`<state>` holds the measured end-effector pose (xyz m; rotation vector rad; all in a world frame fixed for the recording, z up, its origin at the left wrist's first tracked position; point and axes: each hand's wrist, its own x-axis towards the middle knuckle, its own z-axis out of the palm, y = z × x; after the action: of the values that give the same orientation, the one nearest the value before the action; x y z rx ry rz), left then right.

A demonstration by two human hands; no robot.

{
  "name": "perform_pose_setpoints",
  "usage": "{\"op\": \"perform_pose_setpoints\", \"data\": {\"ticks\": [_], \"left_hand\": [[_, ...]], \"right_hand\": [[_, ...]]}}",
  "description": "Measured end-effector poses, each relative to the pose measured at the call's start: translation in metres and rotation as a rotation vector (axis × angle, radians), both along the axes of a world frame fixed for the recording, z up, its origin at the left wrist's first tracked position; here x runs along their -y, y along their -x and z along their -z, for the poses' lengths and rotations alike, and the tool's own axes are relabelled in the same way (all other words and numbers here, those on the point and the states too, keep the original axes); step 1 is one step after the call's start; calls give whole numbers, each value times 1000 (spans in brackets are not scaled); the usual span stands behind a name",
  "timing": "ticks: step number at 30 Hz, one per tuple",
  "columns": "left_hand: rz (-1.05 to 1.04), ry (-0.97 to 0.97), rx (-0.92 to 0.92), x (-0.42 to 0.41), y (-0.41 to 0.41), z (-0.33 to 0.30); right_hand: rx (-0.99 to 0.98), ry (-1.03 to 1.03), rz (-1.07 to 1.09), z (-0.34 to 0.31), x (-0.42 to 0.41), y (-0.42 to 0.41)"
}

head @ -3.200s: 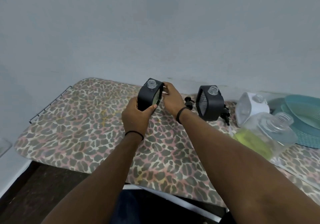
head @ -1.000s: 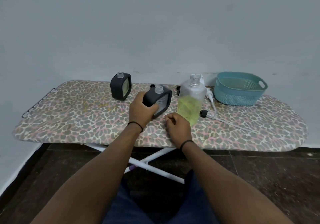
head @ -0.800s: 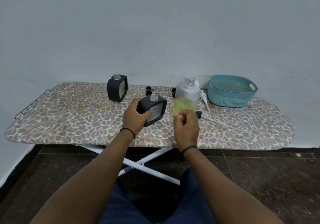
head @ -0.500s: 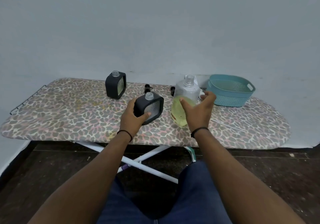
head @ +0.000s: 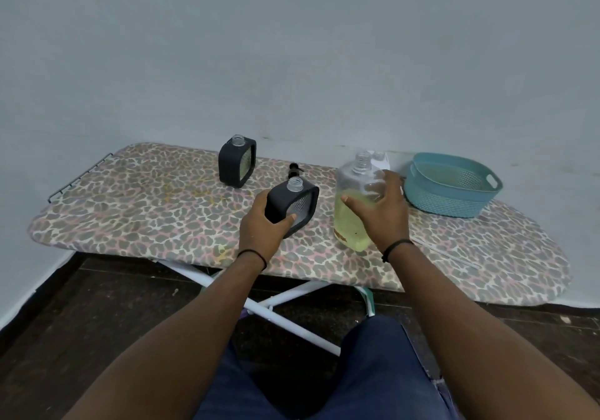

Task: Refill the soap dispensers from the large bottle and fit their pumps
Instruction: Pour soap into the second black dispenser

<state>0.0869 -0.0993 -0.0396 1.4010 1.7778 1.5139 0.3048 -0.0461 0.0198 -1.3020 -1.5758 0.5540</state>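
The left hand point(head: 261, 228) grips the nearer black soap dispenser point(head: 292, 207), fingers curled round its left side and thumb across the mesh-patterned front, tilting it so that its open threaded neck leans toward one o'clock. The right hand point(head: 380, 213) wraps round the large clear bottle point(head: 352, 198), thumb on the near face and fingers round the far side; the bottle stands capless just at three o'clock of the dispenser, with yellow-green soap filling roughly its lower half.

The step in hand looks like the start of a pour: both vessels are held, both necks are open, and nothing is flowing yet. The next move would call for lifting the bottle, bringing its mouth over the dispenser's narrow neck and tipping slowly (the small opening leaves little room for error), with the dispenser held upright and steady.

Further out, at eleven o'clock of the left hand, a second black dispenser point(head: 237, 165) stands upright and pumpless on the leopard-print ironing board point(head: 146, 211). A black pump point(head: 294, 170) lies just behind the held dispenser. A teal basket point(head: 451, 186) sits at three o'clock of the bottle, and something white point(head: 380, 159) shows behind it, too hidden to name. Nothing stands between the two necks.
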Motion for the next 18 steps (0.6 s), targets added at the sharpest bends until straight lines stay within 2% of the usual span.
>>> {"op": "perform_pose_setpoints", "data": {"ticks": [7, 13, 18], "left_hand": [[-141, -46, -122, 5, 11, -17], [-200, -120, -212, 13, 16, -23], [-199, -138, -236, 17, 21, -25]], "right_hand": [[381, 11, -321, -32, 6, 9], [663, -2, -390, -53, 12, 27], [822, -30, -418, -63, 13, 38]]}}
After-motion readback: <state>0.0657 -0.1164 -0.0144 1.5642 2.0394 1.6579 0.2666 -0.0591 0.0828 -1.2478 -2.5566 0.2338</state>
